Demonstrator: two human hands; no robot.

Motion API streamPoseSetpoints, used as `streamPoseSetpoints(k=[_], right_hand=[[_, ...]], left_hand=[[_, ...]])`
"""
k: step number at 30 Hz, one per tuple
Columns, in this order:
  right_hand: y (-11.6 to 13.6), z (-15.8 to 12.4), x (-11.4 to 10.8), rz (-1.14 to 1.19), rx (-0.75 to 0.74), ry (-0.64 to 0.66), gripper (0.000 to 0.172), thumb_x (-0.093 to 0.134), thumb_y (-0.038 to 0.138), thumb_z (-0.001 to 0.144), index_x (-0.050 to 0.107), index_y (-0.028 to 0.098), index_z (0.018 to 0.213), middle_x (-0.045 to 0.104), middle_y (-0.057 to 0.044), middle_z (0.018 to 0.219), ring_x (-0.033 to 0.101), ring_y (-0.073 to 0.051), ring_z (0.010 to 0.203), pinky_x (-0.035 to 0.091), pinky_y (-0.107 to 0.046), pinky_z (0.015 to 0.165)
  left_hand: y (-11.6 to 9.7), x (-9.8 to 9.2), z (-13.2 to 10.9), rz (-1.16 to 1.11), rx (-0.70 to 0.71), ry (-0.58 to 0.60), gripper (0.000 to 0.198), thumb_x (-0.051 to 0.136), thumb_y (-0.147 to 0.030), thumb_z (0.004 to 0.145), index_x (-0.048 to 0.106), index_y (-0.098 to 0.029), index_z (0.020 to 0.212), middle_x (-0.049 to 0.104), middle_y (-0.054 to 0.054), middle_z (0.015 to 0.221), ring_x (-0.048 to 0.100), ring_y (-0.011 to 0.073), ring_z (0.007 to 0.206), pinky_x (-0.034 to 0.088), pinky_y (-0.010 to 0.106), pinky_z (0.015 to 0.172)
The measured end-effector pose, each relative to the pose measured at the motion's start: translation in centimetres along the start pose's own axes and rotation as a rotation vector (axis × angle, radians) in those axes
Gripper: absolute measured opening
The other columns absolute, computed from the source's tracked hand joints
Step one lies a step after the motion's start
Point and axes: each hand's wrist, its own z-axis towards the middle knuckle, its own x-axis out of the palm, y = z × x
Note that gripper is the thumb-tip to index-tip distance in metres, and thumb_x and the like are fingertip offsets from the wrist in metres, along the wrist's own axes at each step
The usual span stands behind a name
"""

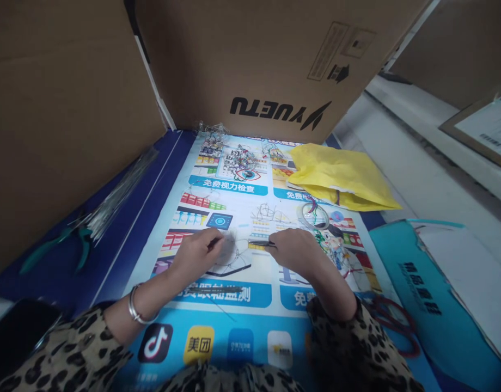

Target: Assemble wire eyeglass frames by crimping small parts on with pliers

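Observation:
My left hand (199, 250) is closed in a pinch, with a silver bracelet on its wrist. Thin bent wire (236, 251) lies by its fingertips, and it looks held there, though the fingers hide the grip. From the right, my right hand (295, 247) is closed around a slim, pointed metal tool (261, 243) that looks like tweezers. Its tip points left, toward the wire. Below my left hand lies another slim dark metal tool (214, 290) on the printed poster (275, 321). Loose thin wires (267, 212) rest just beyond the hands.
Teal-handled pliers (85, 247) and a bundle of straight wires (120, 196) lie left. Tangled wire pieces (240, 158) sit farther back, before cardboard panels (250, 65). At right are a clear ring (327, 218), a yellow bag (336, 169), red handles (409, 340) and a teal folder (422, 288).

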Motion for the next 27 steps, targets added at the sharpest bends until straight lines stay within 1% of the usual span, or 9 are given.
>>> streamPoseSetpoints(k=[4,7,12,17,21,27], right_hand=[[0.3,0.3,0.3,-0.023,-0.028,0.000,0.029,0.042,0.038,0.085,0.066,0.021,0.087,0.069,-0.009,0.085,0.064,-0.024,0.080,0.044,-0.031,0.065],[0.5,0.5,0.5,-0.022,-0.056,-0.022,0.030,0.043,0.040,0.086,0.066,0.021,0.086,0.069,-0.008,0.085,0.064,-0.023,0.081,0.044,-0.030,0.066],[0.5,0.8,1.1,-0.026,-0.087,-0.104,0.030,0.045,0.043,0.086,0.065,0.020,0.080,0.068,-0.007,0.080,0.064,-0.022,0.076,0.042,-0.029,0.062],[0.4,0.8,1.4,-0.060,-0.095,-0.181,0.031,0.044,0.039,0.087,0.064,0.018,0.076,0.067,-0.008,0.075,0.063,-0.022,0.069,0.040,-0.028,0.058],[0.6,0.7,1.3,-0.070,-0.140,-0.204,0.029,0.042,0.034,0.088,0.063,0.018,0.076,0.067,-0.009,0.075,0.061,-0.020,0.068,0.037,-0.028,0.060],[0.9,0.3,1.0,-0.056,-0.154,-0.231,0.023,0.045,0.026,0.086,0.063,0.018,0.075,0.066,-0.008,0.074,0.058,-0.018,0.068,0.034,-0.027,0.062]], left_hand=[[0.0,0.0,-0.1,-0.004,0.001,0.000,0.012,0.051,-0.023,0.082,0.057,-0.018,0.073,0.056,-0.003,0.063,0.051,0.0100,0.058,0.037,0.022,0.055],[0.2,0.0,0.0,-0.025,0.007,-0.001,0.010,0.051,-0.023,0.083,0.057,-0.018,0.077,0.058,-0.003,0.064,0.053,0.0099,0.059,0.038,0.021,0.055],[0.3,0.0,0.2,-0.045,0.059,-0.038,0.008,0.051,-0.022,0.084,0.058,-0.019,0.086,0.063,-0.001,0.074,0.058,0.0106,0.066,0.042,0.021,0.060],[0.3,0.0,0.2,0.013,0.145,-0.034,0.010,0.049,-0.021,0.085,0.058,-0.018,0.083,0.062,0.000,0.072,0.058,0.0115,0.067,0.042,0.021,0.059],[0.3,0.0,0.2,0.082,0.171,-0.043,0.013,0.048,-0.022,0.086,0.059,-0.018,0.079,0.061,0.001,0.071,0.057,0.0120,0.066,0.041,0.022,0.059],[0.2,0.0,0.3,0.214,0.235,-0.117,0.018,0.046,-0.018,0.085,0.059,-0.018,0.071,0.060,0.001,0.067,0.055,0.0111,0.062,0.039,0.022,0.056]])
